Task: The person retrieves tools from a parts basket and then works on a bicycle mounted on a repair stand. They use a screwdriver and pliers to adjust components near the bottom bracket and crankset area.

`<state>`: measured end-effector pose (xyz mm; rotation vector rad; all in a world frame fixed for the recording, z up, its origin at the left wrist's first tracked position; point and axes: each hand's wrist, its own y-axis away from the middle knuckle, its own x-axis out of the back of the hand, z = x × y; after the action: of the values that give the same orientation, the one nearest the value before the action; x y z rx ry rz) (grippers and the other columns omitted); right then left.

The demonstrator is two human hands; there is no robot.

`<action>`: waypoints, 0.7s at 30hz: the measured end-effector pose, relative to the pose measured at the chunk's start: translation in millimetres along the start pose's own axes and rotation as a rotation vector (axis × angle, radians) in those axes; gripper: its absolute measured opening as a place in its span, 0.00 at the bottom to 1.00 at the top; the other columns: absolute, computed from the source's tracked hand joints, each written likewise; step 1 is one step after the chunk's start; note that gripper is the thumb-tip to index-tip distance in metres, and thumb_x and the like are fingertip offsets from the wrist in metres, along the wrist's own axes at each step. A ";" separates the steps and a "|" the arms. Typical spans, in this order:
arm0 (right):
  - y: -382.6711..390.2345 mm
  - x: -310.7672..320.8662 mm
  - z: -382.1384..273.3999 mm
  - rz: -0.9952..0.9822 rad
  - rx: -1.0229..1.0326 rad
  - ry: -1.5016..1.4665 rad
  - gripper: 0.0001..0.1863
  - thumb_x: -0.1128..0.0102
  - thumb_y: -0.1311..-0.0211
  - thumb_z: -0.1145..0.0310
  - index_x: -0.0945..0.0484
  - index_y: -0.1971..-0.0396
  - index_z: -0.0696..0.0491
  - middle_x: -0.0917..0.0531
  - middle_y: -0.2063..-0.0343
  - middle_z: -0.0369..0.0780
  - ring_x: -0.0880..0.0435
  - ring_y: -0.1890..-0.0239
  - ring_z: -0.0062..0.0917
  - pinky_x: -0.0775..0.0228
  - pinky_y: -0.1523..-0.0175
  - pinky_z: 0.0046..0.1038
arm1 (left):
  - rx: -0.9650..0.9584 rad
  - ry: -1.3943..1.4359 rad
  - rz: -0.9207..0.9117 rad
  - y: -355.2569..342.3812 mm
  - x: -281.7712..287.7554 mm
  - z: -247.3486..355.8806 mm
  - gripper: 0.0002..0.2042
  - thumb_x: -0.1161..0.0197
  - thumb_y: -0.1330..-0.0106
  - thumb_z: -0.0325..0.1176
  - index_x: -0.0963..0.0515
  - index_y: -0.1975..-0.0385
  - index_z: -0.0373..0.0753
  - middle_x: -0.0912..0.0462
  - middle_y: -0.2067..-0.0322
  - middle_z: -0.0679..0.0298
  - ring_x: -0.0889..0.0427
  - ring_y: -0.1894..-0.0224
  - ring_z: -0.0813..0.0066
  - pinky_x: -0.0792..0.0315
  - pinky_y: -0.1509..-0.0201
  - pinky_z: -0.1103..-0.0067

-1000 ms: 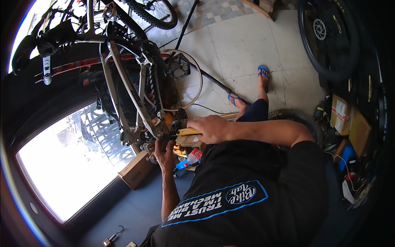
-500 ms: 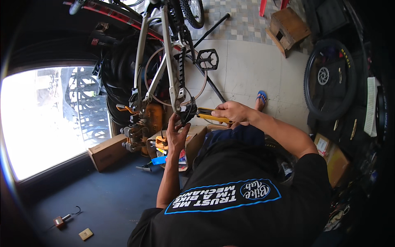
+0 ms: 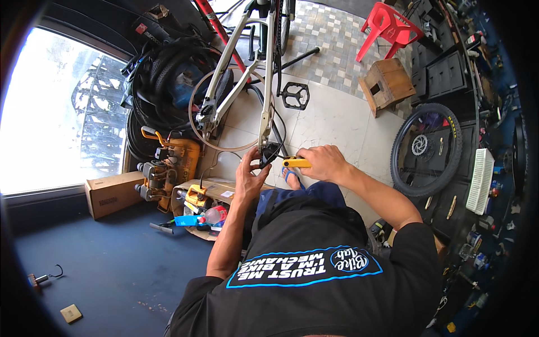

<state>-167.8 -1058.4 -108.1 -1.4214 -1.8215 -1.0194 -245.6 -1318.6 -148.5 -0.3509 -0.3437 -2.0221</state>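
The pale silver bike frame (image 3: 264,126) hangs in front of me without a rear wheel. At its rear end sits a black rear derailleur (image 3: 270,153). My left hand (image 3: 250,178) is closed on the derailleur from the left, thumb and fingers around its body. My right hand (image 3: 324,163) grips a yellow-handled folding hex key set (image 3: 296,162) level, pointing left at the derailleur. The tool's tip is too small to tell whether it sits in a bolt. A black cable loops beside the derailleur, and a flat black pedal (image 3: 295,96) hangs above.
At left are a yellow air compressor (image 3: 182,160), a cardboard box (image 3: 112,194) and an open carton (image 3: 216,188) of tools and bottles. Coiled tires (image 3: 163,78) stand behind. To the right are a bike wheel (image 3: 425,147), a wooden stool (image 3: 387,84) and a red chair (image 3: 391,28).
My view has shifted, bringing the red chair and more of the right-hand wall into sight. The yellow tool now shows shorter and more level; my left hand stays on the derailleur.
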 end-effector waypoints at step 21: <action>0.8 -12.4 2.3 0.323 0.082 0.001 0.23 0.32 0.33 0.49 0.17 0.45 0.48 0.16 0.73 0.42 0.14 0.77 0.32 0.20 0.63 0.34 | -0.048 0.031 -0.029 -3.7 3.6 1.1 0.31 0.25 0.40 0.26 0.27 0.35 0.37 0.18 0.47 0.57 0.18 0.45 0.68 0.19 0.48 0.72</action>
<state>-164.1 -1062.6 -119.4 -1.5980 -1.5480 -0.7721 -250.4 -1319.4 -146.5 -0.3460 -0.2823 -2.0644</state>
